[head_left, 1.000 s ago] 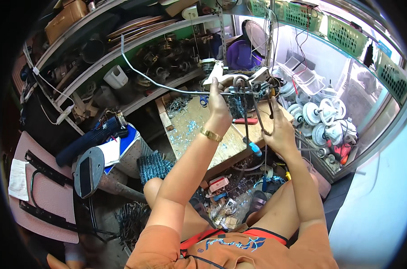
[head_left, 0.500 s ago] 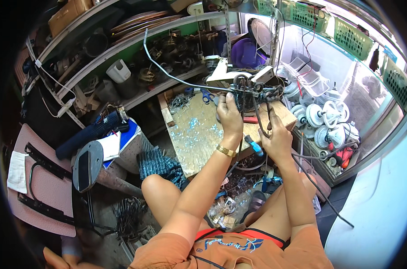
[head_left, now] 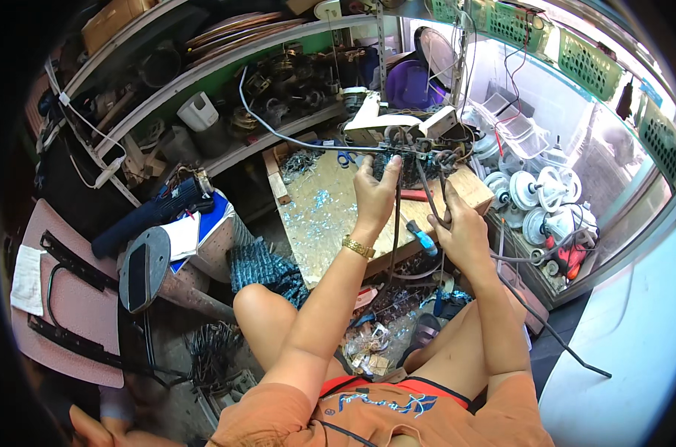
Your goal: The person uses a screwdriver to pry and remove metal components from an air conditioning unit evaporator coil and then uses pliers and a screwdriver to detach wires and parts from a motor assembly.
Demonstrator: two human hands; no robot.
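Observation:
My left hand [head_left: 375, 195] is raised beside the dark, tangled cable bundle [head_left: 416, 160] at the workbench's far right corner. Its thumb and forefinger stand apart, the tips just beneath a long bent grey cable [head_left: 300, 140] that reaches out to the upper left. Lower and to the right, my right hand [head_left: 461, 229] is closed around a dark cable [head_left: 425, 186] that climbs to the bundle. Another dark length [head_left: 554, 331] trails from near this hand to the lower right. Dark strands also hang between my hands, and the fingertips of my right hand are partly hidden.
The wooden workbench [head_left: 315, 216] carries blue-handled scissors [head_left: 345, 159], blue scraps and a blue-handled screwdriver [head_left: 421, 237]. White plastic pulley-like parts [head_left: 535, 190] crowd the right side. A grey metal stand [head_left: 146, 270] and pink chair [head_left: 70, 298] are left; loaded shelves [head_left: 271, 141] stand behind.
My left hand has loosened, its thumb and forefinger spreading apart, and its wrist has shifted slightly left. The trailing cable's end has swung further right. My right hand keeps its hold.

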